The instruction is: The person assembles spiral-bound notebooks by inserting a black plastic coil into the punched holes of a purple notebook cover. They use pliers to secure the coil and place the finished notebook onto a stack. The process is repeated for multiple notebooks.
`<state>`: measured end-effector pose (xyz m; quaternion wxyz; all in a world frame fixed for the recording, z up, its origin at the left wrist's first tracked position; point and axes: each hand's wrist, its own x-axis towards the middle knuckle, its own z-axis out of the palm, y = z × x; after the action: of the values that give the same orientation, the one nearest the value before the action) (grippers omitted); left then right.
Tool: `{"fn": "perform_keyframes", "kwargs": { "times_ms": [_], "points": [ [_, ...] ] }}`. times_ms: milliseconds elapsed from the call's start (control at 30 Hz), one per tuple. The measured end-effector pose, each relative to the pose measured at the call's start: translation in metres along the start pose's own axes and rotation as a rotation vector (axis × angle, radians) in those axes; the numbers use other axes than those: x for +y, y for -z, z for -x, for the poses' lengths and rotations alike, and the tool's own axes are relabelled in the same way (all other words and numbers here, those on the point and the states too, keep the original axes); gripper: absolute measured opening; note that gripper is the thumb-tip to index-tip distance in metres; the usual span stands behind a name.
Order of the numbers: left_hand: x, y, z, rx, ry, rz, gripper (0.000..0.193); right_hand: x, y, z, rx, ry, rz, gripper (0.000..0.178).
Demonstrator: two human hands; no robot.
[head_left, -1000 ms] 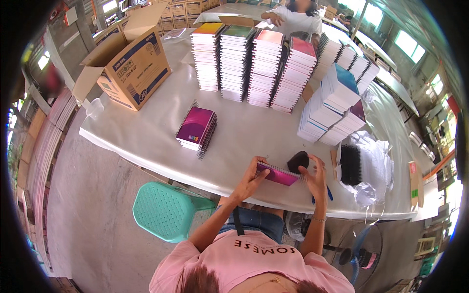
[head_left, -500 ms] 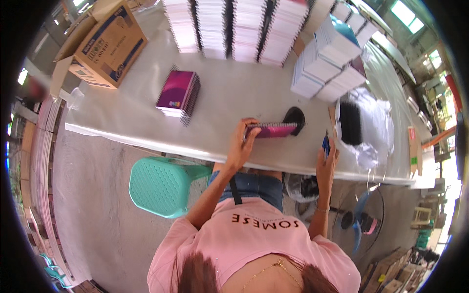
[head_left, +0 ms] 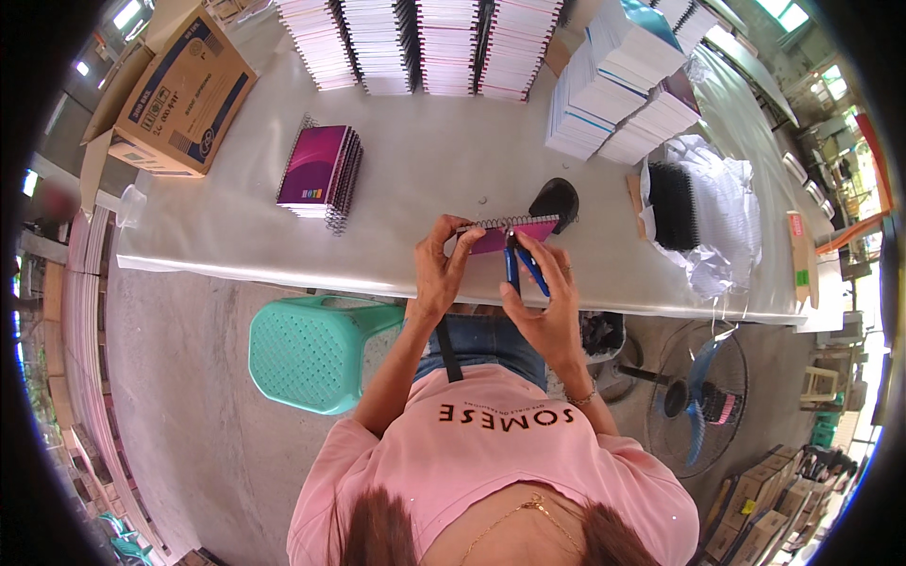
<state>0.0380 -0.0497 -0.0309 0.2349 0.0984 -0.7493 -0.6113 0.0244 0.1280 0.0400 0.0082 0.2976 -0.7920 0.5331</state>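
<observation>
My left hand (head_left: pixel 440 269) is closed on one end of a purple spiral notebook (head_left: pixel 489 243), which I hold on edge above the near side of the table, its wire coil uppermost. In my right hand (head_left: pixel 552 316) is a pair of blue-handled pliers (head_left: pixel 512 262), its tip at the coil near the notebook's middle. Whether the jaws touch the wire is too small to tell. Just behind the notebook's right end lies a dark oval object (head_left: pixel 557 200). To the left, a small pile of purple spiral notebooks (head_left: pixel 317 168) rests on the table.
Tall stacks of spiral notebooks (head_left: pixel 448 47) line the table's far side, with white page blocks (head_left: pixel 599 99) to their right. Black coils (head_left: pixel 672 203) lie in white plastic at the right. An open cardboard box (head_left: pixel 184 104) stands far left. Below are a green stool (head_left: pixel 307 354) and a fan (head_left: pixel 698 396).
My right hand has brought the pliers leftward from the table's right side to the notebook's coil. My left hand and the notebook have shifted slightly left.
</observation>
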Motion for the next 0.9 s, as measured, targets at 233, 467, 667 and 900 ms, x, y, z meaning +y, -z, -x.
{"fn": "perform_keyframes", "kwargs": {
  "times_ms": [233, 467, 667, 900],
  "points": [
    [0.017, -0.003, 0.0, 0.015, -0.024, 0.101, 0.022, 0.006, -0.017, 0.006, -0.008, 0.092, 0.117, 0.063],
    [0.014, 0.001, 0.002, -0.008, 0.014, 0.067, 0.022, 0.007, -0.024, 0.01, -0.022, 0.085, 0.141, 0.061],
    [0.02, 0.002, 0.003, -0.017, 0.071, 0.111, 0.023, 0.015, -0.03, 0.012, 0.003, 0.117, 0.186, 0.06],
    [0.018, 0.004, 0.007, -0.014, 0.065, 0.076, 0.024, 0.019, -0.036, 0.012, 0.021, 0.129, 0.165, 0.059]
  ]
}}
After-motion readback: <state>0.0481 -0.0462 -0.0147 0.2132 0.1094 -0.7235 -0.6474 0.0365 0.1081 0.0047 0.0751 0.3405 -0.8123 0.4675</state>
